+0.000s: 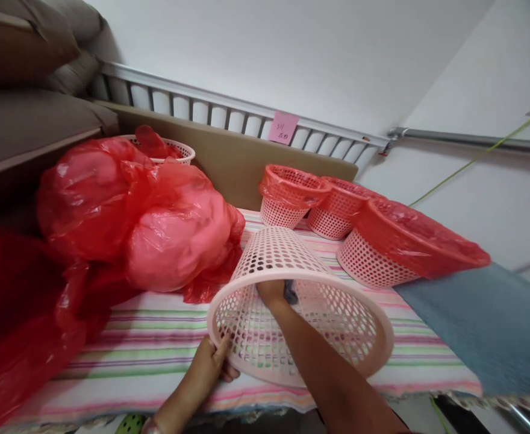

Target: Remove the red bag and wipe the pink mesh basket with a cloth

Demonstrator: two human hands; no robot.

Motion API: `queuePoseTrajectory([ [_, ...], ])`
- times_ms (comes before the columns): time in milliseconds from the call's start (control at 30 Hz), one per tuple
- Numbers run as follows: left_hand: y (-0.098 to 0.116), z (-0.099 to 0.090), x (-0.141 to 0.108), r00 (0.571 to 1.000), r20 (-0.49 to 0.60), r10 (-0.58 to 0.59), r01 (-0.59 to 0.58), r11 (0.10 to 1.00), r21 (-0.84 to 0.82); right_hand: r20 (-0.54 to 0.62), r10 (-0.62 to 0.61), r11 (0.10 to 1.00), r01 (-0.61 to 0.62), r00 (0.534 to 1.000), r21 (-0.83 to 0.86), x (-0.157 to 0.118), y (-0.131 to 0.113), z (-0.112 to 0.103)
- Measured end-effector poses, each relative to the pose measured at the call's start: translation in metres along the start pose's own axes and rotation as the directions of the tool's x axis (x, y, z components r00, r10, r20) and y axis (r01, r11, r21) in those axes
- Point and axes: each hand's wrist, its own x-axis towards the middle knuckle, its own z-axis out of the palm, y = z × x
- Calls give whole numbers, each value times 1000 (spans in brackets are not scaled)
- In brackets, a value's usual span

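Note:
A pale pink perforated plastic wastebasket (301, 277) lies on its side on a striped cloth (156, 337), its wide mouth toward me. At the mouth's lower left, my left hand (215, 360) grips the rim, with the thumb at the inner side and the fingers below. My right hand (271, 293) reaches inside the basket, closed on a dark grey cloth (291, 293) pressed near the wall. Part of the right hand is hidden behind the basket's upper rim.
Upright baskets lined with red bags (292, 181) (409, 241) stand at the back right. Stuffed red plastic bags (179, 241) fill the left side, before another pink basket (186, 154). A pink note (283, 128) hangs on the rail. Brown cushions (30, 120) rise at far left.

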Motion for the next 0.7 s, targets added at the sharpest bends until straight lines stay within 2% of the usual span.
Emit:
queuePoseTrajectory([
  [133,8,-7,1,999,37,-22,21,999,41,-35,-63,997,62,997,-36,20,9,14],
  [200,16,-16,1,999,15,35,-36,995,97,-22,-75,996,74,997,-48,20,11,16],
  [300,25,-29,3,992,-52,119,-109,980,166,37,-37,998,39,999,-56,16,9,9],
  [400,22,-32,7,992,-62,110,-100,983,156,99,24,997,-17,995,-69,-1,1,-5],
  [500,12,-29,10,993,-62,97,-90,990,105,132,5,997,5,991,-74,-47,-12,-22],
  [600,8,-28,10,995,-78,68,-61,994,90,168,-105,994,110,980,-22,-118,-21,-36],
  [633,8,-28,10,993,-89,82,-73,992,100,193,-149,989,149,970,12,-143,-22,-40],
  [700,10,-27,7,975,-114,189,-174,976,129,213,-224,974,211,951,79,-181,-22,-46],
])
